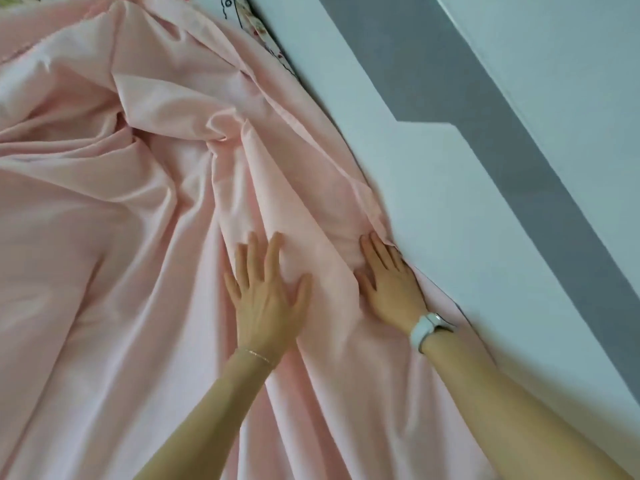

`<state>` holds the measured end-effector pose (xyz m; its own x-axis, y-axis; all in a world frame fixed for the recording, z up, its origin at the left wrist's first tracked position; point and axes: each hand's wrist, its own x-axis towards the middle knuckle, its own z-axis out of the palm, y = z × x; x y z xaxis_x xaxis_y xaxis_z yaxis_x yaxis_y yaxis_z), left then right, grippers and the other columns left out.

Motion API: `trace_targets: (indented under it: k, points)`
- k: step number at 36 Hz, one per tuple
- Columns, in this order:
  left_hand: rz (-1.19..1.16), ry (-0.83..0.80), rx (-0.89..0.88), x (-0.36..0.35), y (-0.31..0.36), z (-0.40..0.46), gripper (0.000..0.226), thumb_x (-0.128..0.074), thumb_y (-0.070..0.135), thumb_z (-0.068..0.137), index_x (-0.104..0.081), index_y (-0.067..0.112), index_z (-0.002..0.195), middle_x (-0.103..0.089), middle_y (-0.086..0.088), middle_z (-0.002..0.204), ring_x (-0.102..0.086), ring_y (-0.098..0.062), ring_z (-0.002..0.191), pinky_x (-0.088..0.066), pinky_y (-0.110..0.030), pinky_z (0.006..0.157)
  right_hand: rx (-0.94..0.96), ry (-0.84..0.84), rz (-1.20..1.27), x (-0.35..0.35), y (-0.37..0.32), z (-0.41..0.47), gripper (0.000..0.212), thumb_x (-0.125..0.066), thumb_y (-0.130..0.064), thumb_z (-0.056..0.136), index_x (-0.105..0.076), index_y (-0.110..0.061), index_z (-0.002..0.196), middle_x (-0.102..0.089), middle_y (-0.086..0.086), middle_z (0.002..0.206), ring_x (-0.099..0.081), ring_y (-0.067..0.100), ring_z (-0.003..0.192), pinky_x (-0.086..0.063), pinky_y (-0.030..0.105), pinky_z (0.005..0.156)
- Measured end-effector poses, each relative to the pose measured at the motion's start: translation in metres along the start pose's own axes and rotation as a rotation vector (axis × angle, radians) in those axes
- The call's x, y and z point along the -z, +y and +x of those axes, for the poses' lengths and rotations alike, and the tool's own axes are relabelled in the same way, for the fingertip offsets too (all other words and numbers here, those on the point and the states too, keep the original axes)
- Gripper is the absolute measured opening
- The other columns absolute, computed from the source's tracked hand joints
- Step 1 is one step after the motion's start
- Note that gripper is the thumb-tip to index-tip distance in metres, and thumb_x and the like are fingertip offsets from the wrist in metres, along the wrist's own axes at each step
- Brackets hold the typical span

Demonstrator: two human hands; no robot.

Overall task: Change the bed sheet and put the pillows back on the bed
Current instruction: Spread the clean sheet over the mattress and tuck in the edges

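— Spreading the pink sheet [145,209] is the step, I'd say. It lies rumpled over the bed, its edge bunched against the wall [433,188].

— And your hands?

— Both flat, fingers straight, holding nothing. My left hand [266,296] presses the cloth mid-fold; my right hand [388,282] pushes the edge down beside the wall.

— What next?

— Probably tucking that edge down the gap, then smoothing the folds outward.

— Count for me.

— One sheet, two hands, one white watch [427,329], one thin bracelet [256,356]. A floral-print cloth [249,15] shows at the top; pillow or not, I can't tell.
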<state>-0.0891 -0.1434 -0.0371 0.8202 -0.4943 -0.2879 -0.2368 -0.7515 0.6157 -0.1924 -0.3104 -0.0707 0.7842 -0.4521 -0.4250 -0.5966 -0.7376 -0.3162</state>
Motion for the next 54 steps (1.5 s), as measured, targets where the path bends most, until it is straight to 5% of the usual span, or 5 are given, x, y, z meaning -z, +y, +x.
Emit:
trace_targets:
  k: [6,12,17,27,54]
  points:
    - [0.061,-0.179,0.268,-0.033,-0.028,-0.113,0.090,-0.020,0.067,0.071,0.000,0.030,0.149,0.002,-0.004,0.159,0.005,-0.027,0.145,-0.005,-0.052,0.113,-0.057,0.098,0.055,0.006,-0.013,-0.011,0.053,-0.037,-0.024,0.096,-0.027,-0.011,0.146,-0.019,0.007,0.156,-0.016,0.023,0.143,-0.011,0.033,0.116]
    - [0.345,-0.438,-0.067,-0.042,-0.053,-0.178,0.064,-0.039,0.048,0.079,-0.040,0.018,0.136,-0.060,-0.005,0.124,-0.043,-0.045,0.127,-0.043,-0.066,0.088,0.334,0.363,0.083,-0.017,-0.054,-0.094,0.048,-0.039,-0.020,0.088,-0.045,-0.009,0.134,-0.048,0.018,0.138,-0.037,0.029,0.131,-0.025,0.053,0.109]
    - [0.272,-0.315,0.183,-0.012,-0.105,-0.214,0.082,-0.009,0.061,0.075,0.008,0.025,0.147,0.004,0.012,0.153,0.011,-0.009,0.139,-0.006,-0.055,0.113,0.699,-0.050,-0.290,-0.073,-0.032,-0.166,0.048,-0.040,-0.034,0.083,-0.049,-0.028,0.130,-0.052,0.002,0.137,-0.033,0.024,0.133,-0.020,0.052,0.106]
    - [0.229,-0.110,0.614,0.038,-0.193,-0.301,0.086,-0.065,0.047,0.081,-0.018,0.020,0.148,-0.007,-0.003,0.158,-0.006,-0.023,0.145,-0.022,-0.056,0.110,0.271,-0.141,-0.416,-0.081,-0.040,-0.199,0.061,-0.025,-0.031,0.084,-0.043,-0.018,0.140,-0.034,-0.003,0.151,-0.028,0.026,0.140,-0.016,0.044,0.111]
    - [0.205,0.110,0.517,0.023,-0.218,-0.388,0.028,-0.054,0.025,0.091,-0.062,0.010,0.113,-0.048,-0.018,0.128,-0.039,-0.038,0.119,-0.030,-0.045,0.099,0.137,-0.201,0.017,-0.136,-0.021,-0.343,0.046,-0.036,-0.010,0.097,-0.036,-0.015,0.143,-0.022,0.002,0.155,-0.012,0.017,0.144,-0.012,0.035,0.118]
